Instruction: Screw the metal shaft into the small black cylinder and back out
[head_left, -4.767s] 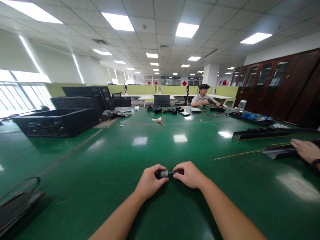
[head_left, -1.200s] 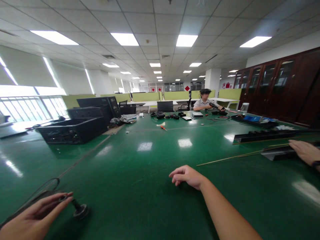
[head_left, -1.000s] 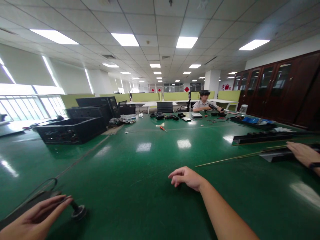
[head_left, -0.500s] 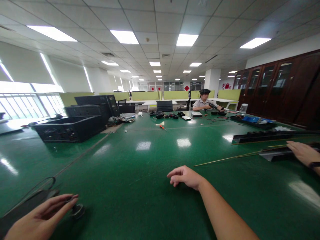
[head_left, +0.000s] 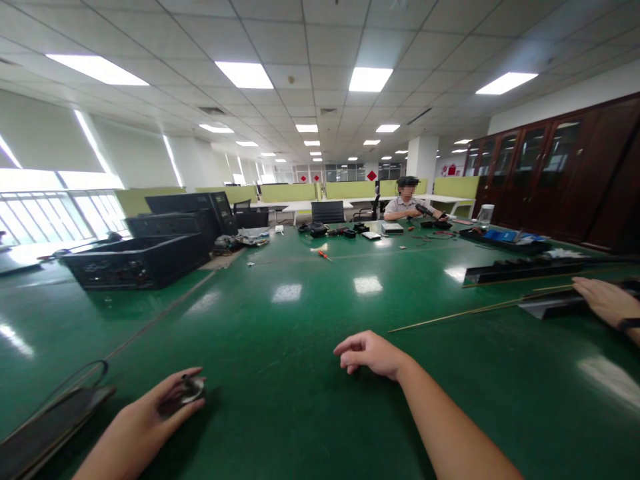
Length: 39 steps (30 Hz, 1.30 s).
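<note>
My left hand [head_left: 167,408] grips a small round metal piece with a dark knob [head_left: 192,389] between thumb and fingers, above the green tabletop [head_left: 280,360]. The exact kind of this piece cannot be made out. To the left of that hand lies a dark flat slab [head_left: 57,423] with a thin cable. My right hand [head_left: 371,353] rests over the table's middle, fingers loosely bent and apart, with nothing visible in them. Just beyond it is the tip of a thin brass-coloured rod [head_left: 450,318].
Another person's hand [head_left: 606,303] rests on dark metal rails at right. A co-worker [head_left: 407,203] sits across the table. Open black computer cases [head_left: 135,260] stand at left. An orange screwdriver [head_left: 324,255] and a blue-filled tray [head_left: 505,240] lie farther back.
My left hand has moved right and slightly up, away from the dark slab, carrying the small round piece. My right hand has stayed in place.
</note>
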{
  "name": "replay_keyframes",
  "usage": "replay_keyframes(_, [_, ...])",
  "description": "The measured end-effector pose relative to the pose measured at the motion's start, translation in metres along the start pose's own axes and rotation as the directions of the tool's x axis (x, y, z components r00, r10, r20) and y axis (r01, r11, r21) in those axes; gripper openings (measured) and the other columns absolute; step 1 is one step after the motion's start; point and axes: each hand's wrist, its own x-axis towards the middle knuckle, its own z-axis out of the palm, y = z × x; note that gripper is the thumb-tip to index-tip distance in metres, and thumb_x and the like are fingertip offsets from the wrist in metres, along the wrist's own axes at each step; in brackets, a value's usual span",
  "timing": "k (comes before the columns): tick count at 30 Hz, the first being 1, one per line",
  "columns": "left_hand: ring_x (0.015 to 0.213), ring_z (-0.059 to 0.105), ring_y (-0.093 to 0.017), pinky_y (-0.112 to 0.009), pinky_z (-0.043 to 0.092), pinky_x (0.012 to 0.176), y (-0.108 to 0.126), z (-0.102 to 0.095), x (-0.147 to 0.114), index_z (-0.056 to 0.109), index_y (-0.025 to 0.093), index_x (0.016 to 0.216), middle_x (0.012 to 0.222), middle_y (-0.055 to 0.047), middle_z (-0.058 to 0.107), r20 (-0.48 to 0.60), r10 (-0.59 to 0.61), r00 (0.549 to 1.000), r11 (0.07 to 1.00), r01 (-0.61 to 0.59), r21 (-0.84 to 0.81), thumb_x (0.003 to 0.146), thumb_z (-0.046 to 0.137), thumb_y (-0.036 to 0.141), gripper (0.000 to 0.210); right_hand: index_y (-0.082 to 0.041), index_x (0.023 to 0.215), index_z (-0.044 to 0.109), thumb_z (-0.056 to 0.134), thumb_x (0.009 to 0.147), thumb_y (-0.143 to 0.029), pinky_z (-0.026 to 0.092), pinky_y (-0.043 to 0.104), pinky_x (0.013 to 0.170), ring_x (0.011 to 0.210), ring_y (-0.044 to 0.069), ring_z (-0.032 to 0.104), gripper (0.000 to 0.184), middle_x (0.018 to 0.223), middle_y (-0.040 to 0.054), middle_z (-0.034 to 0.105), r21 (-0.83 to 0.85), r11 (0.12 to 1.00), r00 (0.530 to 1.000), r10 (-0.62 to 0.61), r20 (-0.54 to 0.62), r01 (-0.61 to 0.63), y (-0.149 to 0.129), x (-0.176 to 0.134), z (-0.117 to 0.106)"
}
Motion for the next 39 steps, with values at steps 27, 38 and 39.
replay_keyframes(27, [0.087,0.064,-0.019,-0.031,0.049,0.080,0.144,0.161,0.025,0.066,0.022,0.100,0.094,-0.002,0.070,0.215,0.468,0.857,0.836,-0.350,-0.423,0.070,0.072,0.018,0.030,-0.019,0.098,0.068,0.064,0.075,-0.017,0.046,0.025,0.069,0.076,0.016,0.062,0.023,0.087,0.0013,0.069,-0.534,0.843,0.971,-0.175,-0.163,0.063,0.002,-0.002,0.006])
replay_keyframes(38, [0.086,0.063,-0.019,-0.030,0.047,0.078,0.144,0.161,0.025,0.068,0.023,0.096,0.091,-0.001,0.070,0.204,0.516,0.832,0.816,-0.405,-0.413,0.071,0.073,0.019,0.026,-0.019,0.094,0.072,0.064,0.079,-0.022,0.046,0.026,0.071,0.076,0.017,0.064,0.018,0.085,0.0023,0.072,-0.601,0.797,0.967,-0.190,-0.170,0.051,0.001,-0.002,0.007])
replay_keyframes(39, [0.086,0.063,-0.019,-0.030,0.047,0.078,0.144,0.161,0.026,0.068,0.023,0.096,0.091,-0.001,0.070,0.206,0.517,0.831,0.816,-0.406,-0.411,0.071,0.073,0.019,0.026,-0.020,0.094,0.073,0.064,0.079,-0.023,0.046,0.026,0.071,0.077,0.017,0.064,0.017,0.086,0.0023,0.073,-0.610,0.791,0.966,-0.194,-0.170,0.052,0.001,-0.002,0.007])
